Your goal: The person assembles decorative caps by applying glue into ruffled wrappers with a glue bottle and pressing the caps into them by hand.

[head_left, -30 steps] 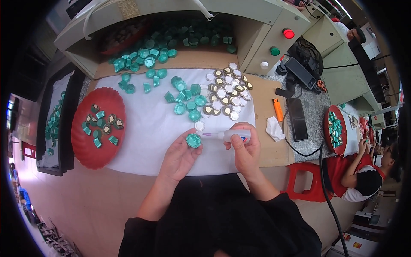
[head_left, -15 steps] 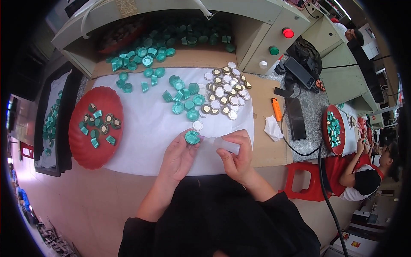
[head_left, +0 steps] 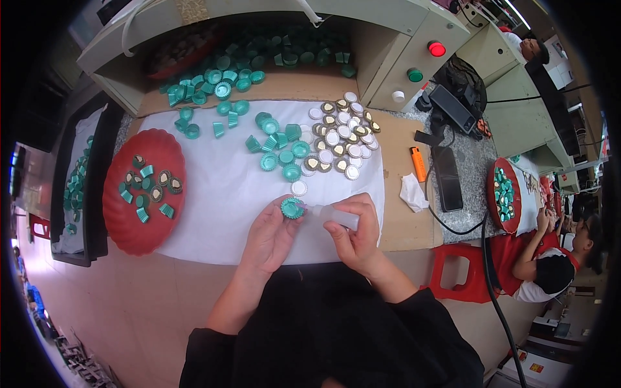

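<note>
My left hand pinches a green fluted cup with its open side facing up. In my right hand lies a translucent white squeeze bottle, tilted so that its thin nozzle meets or nearly meets the cup's rim; contact cannot be told. Just beyond the cup is a white disc. Farther back, several loose green cups lie on the white sheet. To their right spreads a pile of round discs, some white, some dark-rimmed with a pale heart shape.
A red scalloped plate at left holds cups and dark heart discs. Under the machine housing lie more cups. An orange lighter, a tissue and a phone lie at right. Another person works beyond a red stool.
The bottle and my right hand have shifted very slightly left. The cup stays in my left hand; the view itself has moved a little.
</note>
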